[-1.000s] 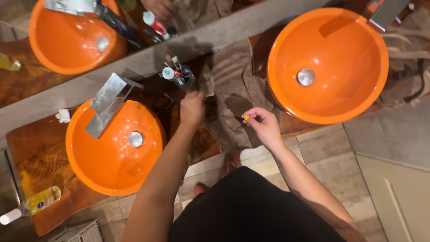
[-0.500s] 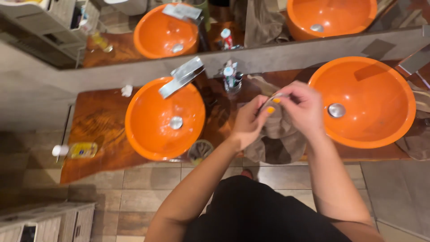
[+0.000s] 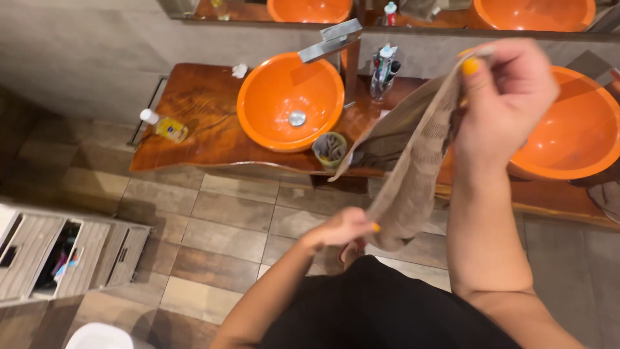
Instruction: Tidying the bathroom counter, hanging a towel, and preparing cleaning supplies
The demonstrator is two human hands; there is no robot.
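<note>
While both hands grip it, a beige towel [image 3: 413, 174] hangs stretched at centre right of the frame.
The right hand [image 3: 510, 97] pinches its top edge; the left hand [image 3: 342, 229] clasps its lower end, before the orange basin [image 3: 290, 100] on the wooden counter [image 3: 200, 123].

The person wears a plain black garment that covers the torso and fills the bottom of the view; it shows no print, seam or pattern. Both arms are bare from shoulder to wrist: no sleeves, no watch, no bracelet. The right hand [image 3: 510, 97] has a nail painted bright yellow-orange on one of its fingers [image 3: 471, 66]. The left hand [image 3: 342, 229] shows the same yellow-orange polish on the one nail that is visible. No rings can be made out on either hand. The right forearm looks broad, since it lies close to the camera; the left arm looks slimmer, being farther off.
</note>
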